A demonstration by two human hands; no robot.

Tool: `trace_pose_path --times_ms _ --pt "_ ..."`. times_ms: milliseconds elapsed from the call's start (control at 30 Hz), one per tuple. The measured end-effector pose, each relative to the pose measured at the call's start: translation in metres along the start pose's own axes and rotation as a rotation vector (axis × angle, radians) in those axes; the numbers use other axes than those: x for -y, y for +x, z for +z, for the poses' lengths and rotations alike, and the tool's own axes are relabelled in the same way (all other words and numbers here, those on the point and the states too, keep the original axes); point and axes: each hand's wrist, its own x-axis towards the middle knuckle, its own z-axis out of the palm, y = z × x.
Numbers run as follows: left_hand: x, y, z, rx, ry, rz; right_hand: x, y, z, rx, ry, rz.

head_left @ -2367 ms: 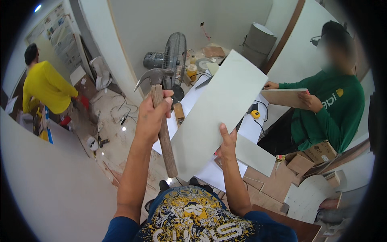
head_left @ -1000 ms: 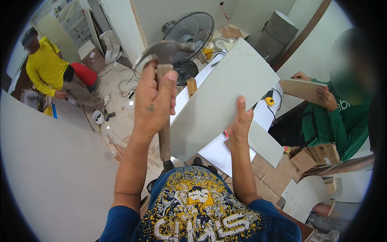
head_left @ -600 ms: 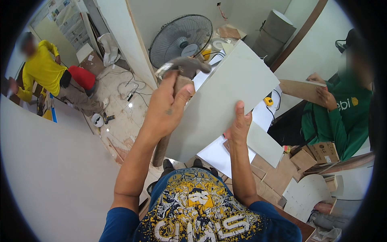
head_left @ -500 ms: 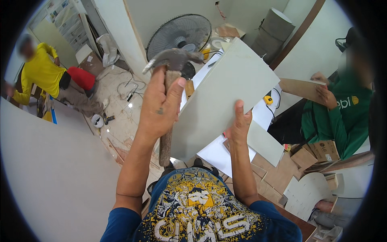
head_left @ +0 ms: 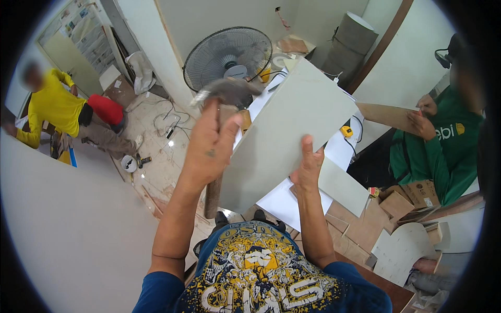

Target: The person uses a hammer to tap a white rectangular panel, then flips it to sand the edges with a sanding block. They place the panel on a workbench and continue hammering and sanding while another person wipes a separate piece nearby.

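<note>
My left hand (head_left: 209, 148) is closed around the wooden handle of a claw hammer (head_left: 212, 195). The metal head sits above my fingers, blurred by motion, over the left edge of a pale grey panel (head_left: 292, 125). My right hand (head_left: 309, 164) grips that panel's near right edge, thumb on its face and the other fingers mostly hidden. The panel stands tilted on a white-topped surface (head_left: 276, 203). Whether the hammer touches the panel, I cannot tell.
A black fan (head_left: 228, 57) stands beyond the panel. On the right, a person in green (head_left: 433, 151) holds a thin board (head_left: 386, 116) near a yellow tape measure (head_left: 346, 131). Another person in yellow (head_left: 60, 109) bends at far left. Cables (head_left: 169, 122) cross the floor.
The hammer head has dropped slightly in the picture and is more blurred, with my left hand still around the handle. My right hand keeps its grip on the panel.
</note>
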Motion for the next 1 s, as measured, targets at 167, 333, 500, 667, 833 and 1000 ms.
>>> trace_pose_path --times_ms 167,333,500,667,833,1000 --pt "-0.021 0.005 -0.003 0.018 -0.148 -0.157 0.003 -0.001 -0.002 -0.029 -0.037 0.01" --pt "-0.029 0.018 -0.002 -0.003 -0.146 -0.024 0.008 -0.006 0.007 -0.003 -0.031 0.017" --pt "-0.025 0.027 0.001 0.013 -0.183 0.025 0.001 -0.007 0.001 0.018 -0.02 0.032" --pt "-0.041 0.029 0.004 0.037 -0.221 -0.075 -0.007 -0.008 -0.005 0.026 0.032 0.049" --pt "-0.035 0.036 0.001 -0.02 -0.168 0.018 -0.011 -0.008 -0.009 0.056 0.059 0.068" --pt "-0.049 0.043 -0.003 -0.033 -0.255 0.006 -0.011 -0.003 -0.008 0.037 0.047 0.061"
